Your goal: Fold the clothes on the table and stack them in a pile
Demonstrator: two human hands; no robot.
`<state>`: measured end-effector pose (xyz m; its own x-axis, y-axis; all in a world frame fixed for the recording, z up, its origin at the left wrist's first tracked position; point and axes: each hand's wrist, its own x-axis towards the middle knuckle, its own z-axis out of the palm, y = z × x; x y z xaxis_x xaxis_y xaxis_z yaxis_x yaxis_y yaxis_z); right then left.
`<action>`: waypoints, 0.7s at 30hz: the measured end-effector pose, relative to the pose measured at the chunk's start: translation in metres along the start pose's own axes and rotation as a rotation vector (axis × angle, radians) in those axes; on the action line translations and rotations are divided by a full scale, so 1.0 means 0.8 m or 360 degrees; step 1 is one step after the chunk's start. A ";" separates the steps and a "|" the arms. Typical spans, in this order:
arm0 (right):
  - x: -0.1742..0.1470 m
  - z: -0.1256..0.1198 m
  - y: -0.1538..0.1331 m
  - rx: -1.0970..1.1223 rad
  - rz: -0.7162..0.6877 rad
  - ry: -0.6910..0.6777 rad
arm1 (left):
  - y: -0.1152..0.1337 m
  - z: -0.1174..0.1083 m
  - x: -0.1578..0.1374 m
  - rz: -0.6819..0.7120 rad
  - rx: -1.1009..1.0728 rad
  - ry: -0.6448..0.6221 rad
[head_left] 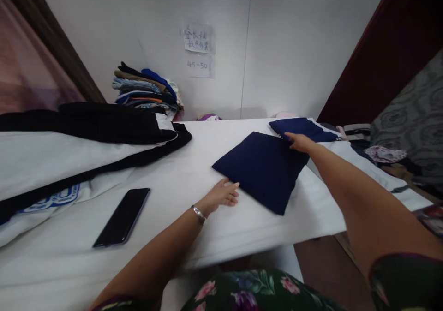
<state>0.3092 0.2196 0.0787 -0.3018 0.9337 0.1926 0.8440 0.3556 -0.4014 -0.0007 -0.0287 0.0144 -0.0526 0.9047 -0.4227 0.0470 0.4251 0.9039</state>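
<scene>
A folded navy garment lies at an angle on the white-covered table in front of me. My left hand is beside its near-left edge, palm down with fingers apart and nothing held; a metal bracelet circles that wrist. At the garment's far-right side, my right hand has its fingers closed on the fabric, though their tips are partly hard to see. Just behind the right hand lies another navy piece of clothing, folded flat.
A black phone rests on the white table cover. Black-and-white clothing spreads over the left side, with a clothes stack behind it. Paper notes hang on the wall. More clothes lie at the right.
</scene>
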 end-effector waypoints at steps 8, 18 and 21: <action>-0.093 0.020 -0.030 0.0611 0.0050 0.0528 | -0.003 -0.064 0.055 0.0480 0.0542 0.0768; -0.325 0.081 -0.081 0.1612 0.0835 0.0234 | 0.011 -0.065 0.119 0.0641 0.0402 0.0653; -0.331 0.093 -0.107 0.1610 0.0780 0.0185 | 0.008 -0.065 0.124 0.0686 0.0229 0.0643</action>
<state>0.2836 -0.0550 -0.0048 0.0510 0.9910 -0.1240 0.0975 -0.1285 -0.9869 -0.0578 0.0620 -0.0184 -0.3721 0.9261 0.0629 0.2810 0.0478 0.9585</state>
